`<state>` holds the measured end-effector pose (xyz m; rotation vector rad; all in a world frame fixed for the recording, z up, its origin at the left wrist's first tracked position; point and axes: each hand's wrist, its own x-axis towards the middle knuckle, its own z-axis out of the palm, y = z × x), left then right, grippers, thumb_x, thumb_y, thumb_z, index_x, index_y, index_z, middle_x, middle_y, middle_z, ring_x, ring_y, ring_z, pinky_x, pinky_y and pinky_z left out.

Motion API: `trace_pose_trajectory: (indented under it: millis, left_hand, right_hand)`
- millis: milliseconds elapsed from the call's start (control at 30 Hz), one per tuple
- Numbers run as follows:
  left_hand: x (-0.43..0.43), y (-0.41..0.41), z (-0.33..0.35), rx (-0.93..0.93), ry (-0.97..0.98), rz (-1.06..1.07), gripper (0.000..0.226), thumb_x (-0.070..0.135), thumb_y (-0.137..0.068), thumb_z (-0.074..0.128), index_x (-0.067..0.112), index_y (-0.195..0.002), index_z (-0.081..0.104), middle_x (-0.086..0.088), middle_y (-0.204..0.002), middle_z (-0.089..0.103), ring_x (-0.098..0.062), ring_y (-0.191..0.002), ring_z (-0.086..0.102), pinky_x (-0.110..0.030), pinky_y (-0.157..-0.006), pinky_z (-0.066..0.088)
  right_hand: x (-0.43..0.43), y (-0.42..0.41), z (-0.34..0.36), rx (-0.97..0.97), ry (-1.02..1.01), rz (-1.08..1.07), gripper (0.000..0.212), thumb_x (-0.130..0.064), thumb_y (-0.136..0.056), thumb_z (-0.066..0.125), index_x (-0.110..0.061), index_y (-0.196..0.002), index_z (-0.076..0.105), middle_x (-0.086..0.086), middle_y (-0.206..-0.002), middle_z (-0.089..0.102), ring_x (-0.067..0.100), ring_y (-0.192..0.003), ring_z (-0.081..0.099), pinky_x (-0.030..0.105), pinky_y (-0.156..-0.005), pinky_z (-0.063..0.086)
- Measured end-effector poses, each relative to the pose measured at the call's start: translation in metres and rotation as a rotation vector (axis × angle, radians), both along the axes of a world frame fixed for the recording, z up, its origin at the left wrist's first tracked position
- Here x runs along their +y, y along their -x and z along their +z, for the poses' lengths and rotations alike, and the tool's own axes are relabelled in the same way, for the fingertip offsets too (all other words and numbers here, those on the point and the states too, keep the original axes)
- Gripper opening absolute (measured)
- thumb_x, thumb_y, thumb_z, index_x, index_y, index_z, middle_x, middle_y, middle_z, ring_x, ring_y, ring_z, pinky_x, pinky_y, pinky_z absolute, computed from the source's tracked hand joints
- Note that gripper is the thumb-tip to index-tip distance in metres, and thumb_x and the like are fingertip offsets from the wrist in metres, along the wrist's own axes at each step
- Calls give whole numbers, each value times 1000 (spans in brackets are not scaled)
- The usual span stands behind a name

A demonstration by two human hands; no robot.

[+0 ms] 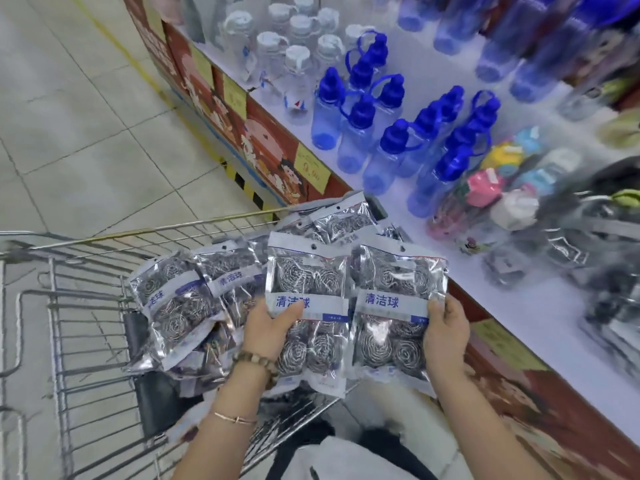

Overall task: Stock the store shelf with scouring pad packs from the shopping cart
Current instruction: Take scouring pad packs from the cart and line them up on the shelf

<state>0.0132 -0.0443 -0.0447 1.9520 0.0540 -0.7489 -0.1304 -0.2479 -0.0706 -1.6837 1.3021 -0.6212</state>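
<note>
Over wire cart [86, 271], left hand [268, 332], right hand [445, 336], each gripping a pack

Bright, even indoor light; we can't tell the source. Shadows soft and faint. Floor [69, 133] is washed pale. We get foil glare on the two centre scouring pad packs [306, 271], the sharpest thing in frame, label txt legible. Blue bottles [391, 147] are soft. Right side has heavy motion blur: goods [588, 237] on the shelf [460, 271] smear to grey. Wide-angle bend at edges: shopping cart [173, 226] wires & shelf edge curve. We see blocky compression on the red shelf front [277, 157].
</note>
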Motion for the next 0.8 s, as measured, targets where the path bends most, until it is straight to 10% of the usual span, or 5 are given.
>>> trace_pose_trajectory:
  millis: [200,333,800]
  left_hand:
    - [-68,54,10,-33,4,-120,50,38,-77,68,-3,-104,58,-10,-92,65,-30,-87,61,-39,-76,50]
    - [-118,107,19,-88,32,-247,24,26,-84,64,16,-67,50,6,-60,50,-10,-56,46,-20,-51,34]
    - [-280,264,30,-160,53,-611,18,28,-86,61,15,-80,50,5,-71,51,-10,-61,47,-12,-46,34]
  right_hand:
    - [-44,75,10,-3,42,-134,15,-8,-97,46,-8,-83,50,-3,-66,46,18,-64,42,36,-61,33]
    - [-77,139,14,3,29,-227,15,-11,-98,45,-8,-86,53,0,-70,49,19,-68,45,31,-63,32]
    - [-166,337,36,-31,60,-477,17,-9,-99,41,-6,-85,50,-2,-67,46,11,-60,39,15,-52,30]
